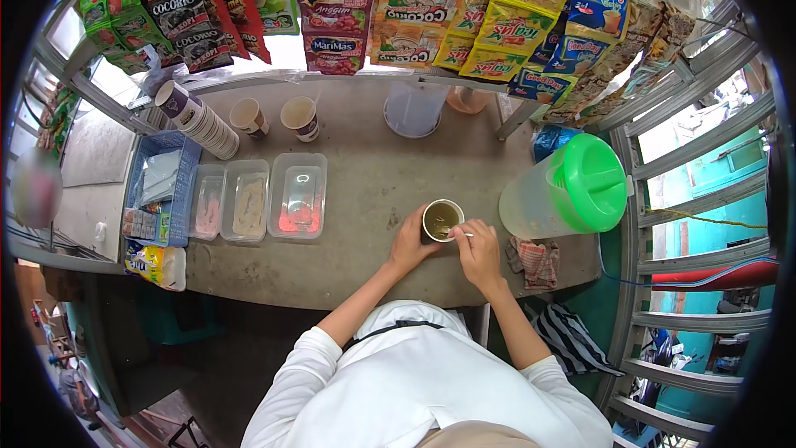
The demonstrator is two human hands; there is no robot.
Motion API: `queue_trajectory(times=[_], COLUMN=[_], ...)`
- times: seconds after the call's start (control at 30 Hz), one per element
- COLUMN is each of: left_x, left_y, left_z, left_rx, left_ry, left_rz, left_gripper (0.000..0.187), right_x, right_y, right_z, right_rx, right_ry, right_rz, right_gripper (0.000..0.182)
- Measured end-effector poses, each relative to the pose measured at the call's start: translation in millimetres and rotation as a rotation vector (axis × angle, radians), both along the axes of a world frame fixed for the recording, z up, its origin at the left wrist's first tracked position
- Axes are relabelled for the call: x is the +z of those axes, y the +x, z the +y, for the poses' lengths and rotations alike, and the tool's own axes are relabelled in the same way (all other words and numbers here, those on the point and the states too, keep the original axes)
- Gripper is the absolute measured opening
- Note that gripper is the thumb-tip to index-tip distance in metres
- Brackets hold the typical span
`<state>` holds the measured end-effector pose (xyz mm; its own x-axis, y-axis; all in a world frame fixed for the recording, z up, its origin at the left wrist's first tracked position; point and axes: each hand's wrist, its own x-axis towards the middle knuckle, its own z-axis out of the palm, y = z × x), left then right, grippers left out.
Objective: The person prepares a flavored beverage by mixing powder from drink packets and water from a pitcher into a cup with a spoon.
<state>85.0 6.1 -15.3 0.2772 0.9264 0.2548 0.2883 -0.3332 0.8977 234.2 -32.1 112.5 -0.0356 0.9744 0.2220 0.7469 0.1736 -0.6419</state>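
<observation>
A paper cup (443, 202) with a greenish-brown drink (438, 217) in it stands near the front of the counter, its mouth facing up towards me. My left hand (410, 242) is wrapped round the cup's left side. With the fingers of my right hand (478, 253) I pinch the pale handle of a spoon (461, 235), whose lower end dips into the drink. To the right of that hand lies a red-and-white checked cloth (537, 264). A clear pitcher with a green lid (593, 182) stands beyond the cloth.
Three plastic containers (298, 166), some with pink contents, sit left on the counter (356, 158). Behind them are stacked paper cups (199, 123) and two single cups (299, 119). A blue basket (184, 149) stands far left. Drink sachets (336, 12) hang overhead; metal bars (696, 265) flank the right.
</observation>
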Motion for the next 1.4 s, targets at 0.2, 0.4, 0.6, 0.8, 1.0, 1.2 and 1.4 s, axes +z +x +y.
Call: queue_trajectory(times=[0.2,0.4,0.6,0.8,1.0,1.2,1.4], left_x=[-3.4,-5.7,-2.5,0.0,-1.2,3.6,1.5], left_y=[-0.1,-0.2,-0.1,-0.6,0.3,-0.4,-0.1], left_z=[-0.1,0.0,0.0,0.3,0.4,0.2,0.1], left_rx=[-0.004,-0.005,-0.007,-0.008,0.002,-0.003,-0.007], left_ry=[-0.011,-0.027,-0.035,-0.037,0.001,-0.025,-0.030], left_rz=[0.002,0.005,-0.013,-0.018,-0.019,-0.021,-0.013], left_gripper=[0.088,0.089,0.089,0.088,0.086,0.084,0.085], right_x=[-4.6,-4.9,-3.5,-5.7,-2.7,-0.9,-4.4], right_y=[-5.2,-6.1,-2.1,-4.9,-3.7,-0.3,-3.6], right_z=[2.6,3.9,2.5,5.2,3.2,6.8,7.3], right_rx=[-0.005,0.002,-0.005,-0.020,0.052,-0.007,0.034], right_ry=[0.065,0.056,0.029,0.061,0.030,0.032,0.025], right_rz=[0.020,0.038,0.009,0.044,0.072,-0.012,0.111], right_gripper=[0.018,0.018,0.019,0.019,0.018,0.018,0.018])
